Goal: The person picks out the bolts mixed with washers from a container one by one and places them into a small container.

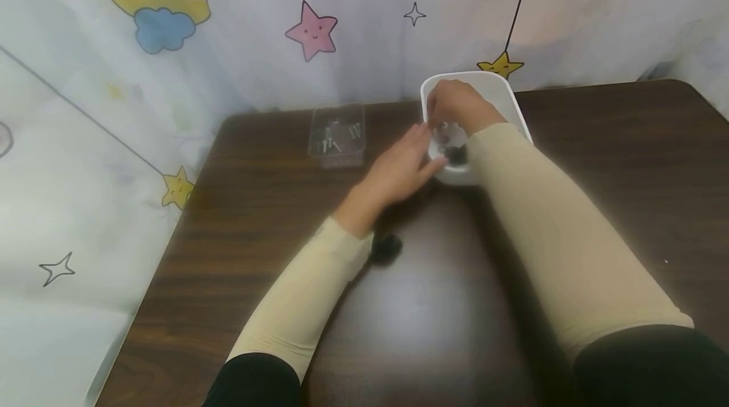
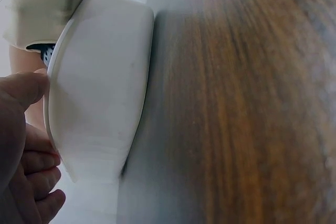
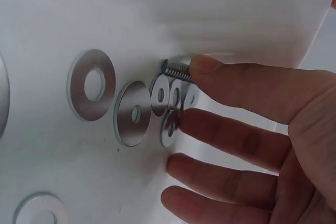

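In the head view my right hand point(image 1: 462, 106) reaches down inside a white plastic bin point(image 1: 515, 112). The right wrist view shows its thumb against a threaded bolt point(image 3: 177, 70) while the index fingertip meets a small washer point(image 3: 168, 129); its fingers are spread and fairly straight. Several flat metal washers point(image 3: 132, 114) lie around them on the bin's white surface. My left hand point(image 1: 401, 163) lies along the bin's left rim, fingers loosely extended. Seen from the left wrist, its thumb touches the rim and its fingertips are beside the outer wall point(image 2: 102, 82).
Left of the bin stands a clear plastic box point(image 1: 344, 159) holding several screws. Both are near the back edge of the dark wooden table point(image 1: 273, 217). A printed curtain point(image 1: 370, 65) hangs behind the table. A small dark device point(image 1: 387, 249) shows under the left cuff.
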The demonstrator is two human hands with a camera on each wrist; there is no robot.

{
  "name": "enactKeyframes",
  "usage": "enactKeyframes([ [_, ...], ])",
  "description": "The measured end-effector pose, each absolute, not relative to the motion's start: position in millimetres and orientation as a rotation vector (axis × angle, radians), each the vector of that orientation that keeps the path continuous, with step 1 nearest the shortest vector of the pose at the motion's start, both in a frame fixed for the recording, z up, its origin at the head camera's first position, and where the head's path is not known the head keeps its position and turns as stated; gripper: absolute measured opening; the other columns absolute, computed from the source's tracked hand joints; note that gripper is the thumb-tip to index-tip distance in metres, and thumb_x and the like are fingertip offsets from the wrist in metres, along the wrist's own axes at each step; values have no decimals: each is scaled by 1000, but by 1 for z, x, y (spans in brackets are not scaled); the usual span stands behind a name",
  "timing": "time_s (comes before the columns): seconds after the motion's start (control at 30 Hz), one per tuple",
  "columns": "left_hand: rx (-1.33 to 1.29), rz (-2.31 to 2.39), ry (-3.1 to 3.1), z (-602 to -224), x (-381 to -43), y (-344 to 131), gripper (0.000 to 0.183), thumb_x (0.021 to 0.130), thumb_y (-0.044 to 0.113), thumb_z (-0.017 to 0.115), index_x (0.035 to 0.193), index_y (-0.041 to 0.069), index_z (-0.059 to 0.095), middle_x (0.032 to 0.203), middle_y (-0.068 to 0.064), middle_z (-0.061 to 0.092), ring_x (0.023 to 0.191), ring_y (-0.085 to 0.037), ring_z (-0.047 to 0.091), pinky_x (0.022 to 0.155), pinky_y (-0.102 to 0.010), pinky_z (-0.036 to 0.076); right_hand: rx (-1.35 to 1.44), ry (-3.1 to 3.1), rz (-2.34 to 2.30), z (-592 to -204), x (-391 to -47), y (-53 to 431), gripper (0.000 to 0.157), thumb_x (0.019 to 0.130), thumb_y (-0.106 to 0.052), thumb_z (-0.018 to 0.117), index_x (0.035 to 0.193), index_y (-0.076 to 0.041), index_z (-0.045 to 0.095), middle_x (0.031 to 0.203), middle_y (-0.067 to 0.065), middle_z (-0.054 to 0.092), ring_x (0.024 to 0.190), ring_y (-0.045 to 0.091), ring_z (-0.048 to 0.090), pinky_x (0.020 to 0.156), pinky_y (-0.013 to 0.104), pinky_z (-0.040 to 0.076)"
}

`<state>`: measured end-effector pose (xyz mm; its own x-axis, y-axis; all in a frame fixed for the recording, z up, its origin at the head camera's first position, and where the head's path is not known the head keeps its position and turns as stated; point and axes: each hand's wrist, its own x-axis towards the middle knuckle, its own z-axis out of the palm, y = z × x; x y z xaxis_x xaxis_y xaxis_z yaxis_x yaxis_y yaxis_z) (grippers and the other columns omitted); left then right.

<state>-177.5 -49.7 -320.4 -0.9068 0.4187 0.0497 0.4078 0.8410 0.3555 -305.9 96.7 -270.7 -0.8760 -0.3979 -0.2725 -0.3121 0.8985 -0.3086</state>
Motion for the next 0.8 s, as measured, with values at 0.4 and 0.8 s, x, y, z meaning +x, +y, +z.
enactKeyframes([
  [0.4,679,562,2987,-319,-176,-48,79,100,59,37,159,12,14,166,-6,9,153,-18,7,125,-33,12,-518,2747,-374,-272,-307,97,13,81,-12,67,92,-7,72,96,14,70,87,29,57,74,39,48],
  [0.8,679,555,2984,-318,-176,-49,77,101,58,37,158,10,18,166,-6,11,153,-19,7,125,-36,15,-546,2731,-539,-272,-309,98,19,80,-6,65,97,-3,70,93,13,70,85,28,62,73,36,52],
])
